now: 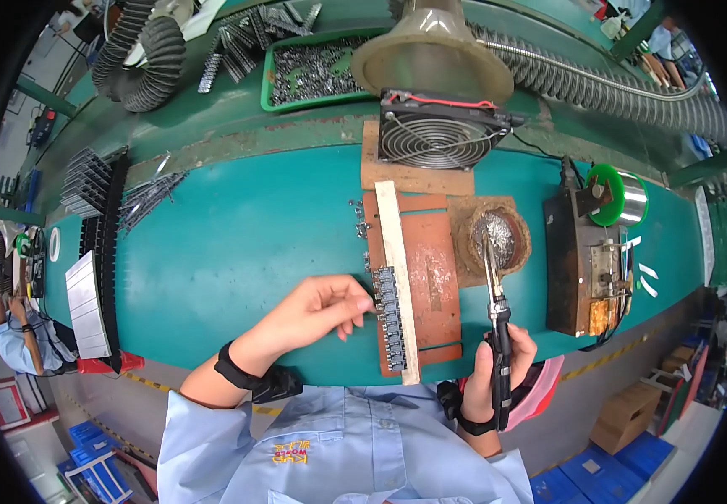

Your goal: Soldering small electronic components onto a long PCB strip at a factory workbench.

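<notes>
Our left hand (313,312) reaches in from the lower left, fingers loosely curled, fingertips (363,304) pressed against the row of small grey components (389,319) lined up along the pale wooden strip (397,277); can't tell whether it's pinching one or just touching. Our right hand (498,370) is wrapped tight around the black grip of the soldering iron (496,311), held nearly upright in view, tip up over the round solder pot (498,237) with its silvery melt; whether the tip touches it we can't tell. The component row sits on the reddish-brown jig board (426,277), just left of the pot, in the middle of the teal worktop (237,244). Both wrists carry black straps. Right of the pot stands a dark rusty box-shaped unit (577,269), with a green solder spool (619,195) behind it. Behind the jig: a small square fan (437,130) with wire guard, and above it a funnel-shaped extraction hood (432,50) on a ribbed hose. Further back a green tray (317,71) full of small metal parts. On the far left of the worktop, stacks of finned metal parts (91,181) and a flat grey panel stack (88,307). Another person (11,336) in a light blue shirt sits at the left edge.
</notes>
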The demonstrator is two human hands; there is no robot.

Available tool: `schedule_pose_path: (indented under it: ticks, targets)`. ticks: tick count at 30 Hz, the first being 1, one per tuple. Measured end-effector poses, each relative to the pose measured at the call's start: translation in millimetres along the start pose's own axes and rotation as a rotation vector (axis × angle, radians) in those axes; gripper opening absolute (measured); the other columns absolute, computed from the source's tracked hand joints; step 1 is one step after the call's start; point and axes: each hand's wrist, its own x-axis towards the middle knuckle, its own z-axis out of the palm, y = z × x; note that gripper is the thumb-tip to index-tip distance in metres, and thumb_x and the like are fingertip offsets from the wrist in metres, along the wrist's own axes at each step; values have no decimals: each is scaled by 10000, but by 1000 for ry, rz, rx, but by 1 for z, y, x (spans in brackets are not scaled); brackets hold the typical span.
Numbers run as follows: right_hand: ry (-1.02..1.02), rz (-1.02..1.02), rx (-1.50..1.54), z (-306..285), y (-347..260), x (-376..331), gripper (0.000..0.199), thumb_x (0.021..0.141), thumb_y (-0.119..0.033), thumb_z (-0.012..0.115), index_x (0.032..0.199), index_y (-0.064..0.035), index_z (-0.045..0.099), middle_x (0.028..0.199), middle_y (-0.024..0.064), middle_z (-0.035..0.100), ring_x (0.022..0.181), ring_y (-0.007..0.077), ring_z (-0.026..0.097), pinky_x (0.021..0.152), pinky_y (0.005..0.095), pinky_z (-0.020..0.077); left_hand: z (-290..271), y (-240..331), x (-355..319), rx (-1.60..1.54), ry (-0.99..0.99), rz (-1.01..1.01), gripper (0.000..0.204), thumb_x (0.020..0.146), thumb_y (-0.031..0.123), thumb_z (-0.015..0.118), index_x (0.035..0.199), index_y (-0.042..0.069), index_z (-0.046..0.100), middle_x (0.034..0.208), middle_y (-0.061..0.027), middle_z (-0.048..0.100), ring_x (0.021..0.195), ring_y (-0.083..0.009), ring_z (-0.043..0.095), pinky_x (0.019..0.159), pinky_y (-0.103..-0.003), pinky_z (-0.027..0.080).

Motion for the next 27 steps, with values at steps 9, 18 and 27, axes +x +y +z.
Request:
schedule_pose_path:
  ticks: [9,18,27]
  targets:
    - [-49,-78,-27,-3,-2,0,324,770,-33,558,1064,-21,422,914,62,417,791,132,434,728,252,364,-48,33,35,770,567,487,132,803,89,584,915,25,556,775,-53,557,589,-104,519,552,-233,438]
    - [-14,-115,-38,-3,-1,-6,302,769,-40,559,1044,-7,438,911,72,425,798,140,435,731,267,371,-60,35,61,1151,490,665,156,734,55,622,884,68,583,776,-71,525,631,-162,542,569,-284,447]
    - [48,-198,-125,0,-1,-3,351,743,-69,613,1035,14,436,852,117,467,731,192,494,675,289,414,-44,50,31,820,523,429,83,766,62,607,829,21,571,759,-91,587,654,-163,588,584,-270,467]
